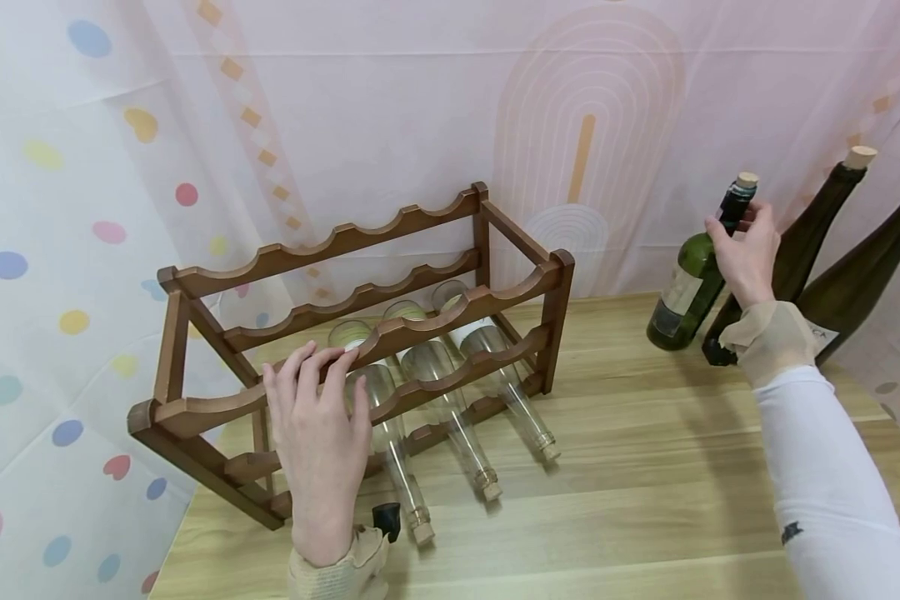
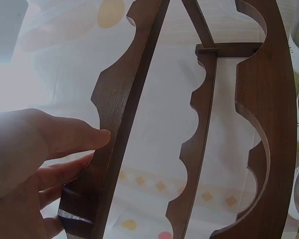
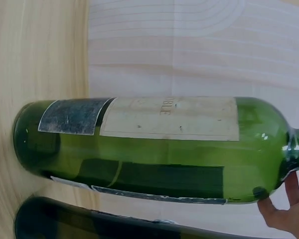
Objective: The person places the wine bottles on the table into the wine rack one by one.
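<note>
A dark brown wooden wine rack with scalloped rails stands on the table. My left hand holds its upper front rail, thumb and fingers on either side of the wood in the left wrist view. Three clear glass bottles with corks lie side by side in the lower tier, necks toward me. At the right, my right hand grips the neck of a green wine bottle, which has a cork and a pale label. That bottle is roughly upright, its base at or close to the tabletop.
Two taller dark bottles stand right beside the green one, one with a cork showing. A patterned cloth hangs behind the rack and along the left side. The wood-grain table spreads between rack and bottles.
</note>
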Available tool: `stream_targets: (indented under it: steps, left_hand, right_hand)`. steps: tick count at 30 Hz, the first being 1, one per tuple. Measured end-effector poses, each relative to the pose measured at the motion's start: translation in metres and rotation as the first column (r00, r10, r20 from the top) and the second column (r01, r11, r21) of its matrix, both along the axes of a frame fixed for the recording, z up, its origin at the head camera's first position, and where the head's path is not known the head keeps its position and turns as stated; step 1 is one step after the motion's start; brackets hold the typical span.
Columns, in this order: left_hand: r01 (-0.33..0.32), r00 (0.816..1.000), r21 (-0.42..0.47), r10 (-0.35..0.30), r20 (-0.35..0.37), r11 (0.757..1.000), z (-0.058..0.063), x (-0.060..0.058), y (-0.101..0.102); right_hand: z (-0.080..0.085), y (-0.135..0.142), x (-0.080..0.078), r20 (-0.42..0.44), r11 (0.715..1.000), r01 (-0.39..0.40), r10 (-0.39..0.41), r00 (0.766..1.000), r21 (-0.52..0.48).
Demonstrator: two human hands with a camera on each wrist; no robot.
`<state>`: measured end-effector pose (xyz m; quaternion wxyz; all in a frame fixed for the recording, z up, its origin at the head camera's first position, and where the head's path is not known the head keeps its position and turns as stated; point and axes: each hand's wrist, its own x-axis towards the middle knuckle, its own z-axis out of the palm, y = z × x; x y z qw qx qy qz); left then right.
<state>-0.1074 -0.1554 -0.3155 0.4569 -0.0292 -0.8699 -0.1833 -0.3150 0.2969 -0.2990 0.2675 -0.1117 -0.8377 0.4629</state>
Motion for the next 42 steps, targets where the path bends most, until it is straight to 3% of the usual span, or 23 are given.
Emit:
stream_targets:
  steps: [10,14,20,25,32,39,42]
  left_hand:
    - [-0.008,1.000,-0.003,0.008,0.013,1.000,0.000,0.001,-0.001]
    - [-0.011,1.000,-0.005,0.011,0.015,1.000,0.000,0.001,-0.001]
    - [-0.007,1.000,-0.006,0.007,0.010,1.000,-0.001,-0.001,0.000]
    - [-0.004,1.000,-0.008,0.004,0.003,1.000,-0.001,-0.002,0.002]
    - [0.003,1.000,-0.009,-0.003,-0.003,1.000,-0.002,-0.003,0.004]
    - [0.002,1.000,-0.007,-0.002,-0.002,1.000,-0.001,-0.003,0.004]
    - [0.001,1.000,-0.004,-0.001,0.000,1.000,-0.001,-0.003,0.004]
  right_hand:
    - [-0.011,-0.007,0.002,-0.160,0.998,0.009,0.002,0.987,0.070]
    - [-0.015,-0.009,0.004,-0.207,0.999,-0.001,0.008,0.978,0.032]
    - [-0.022,-0.009,0.005,-0.330,0.999,0.036,-0.047,0.943,-0.041]
    - [-0.027,-0.010,0.016,-0.378,0.998,0.031,-0.053,0.924,-0.063]
    - [-0.036,-0.018,0.039,-0.503,0.997,0.019,-0.054,0.863,-0.074]
    - [-0.037,-0.029,0.059,-0.595,0.986,-0.004,-0.096,0.798,-0.165]
    - [-0.034,-0.035,0.067,-0.649,0.979,-0.043,-0.098,0.755,-0.198]
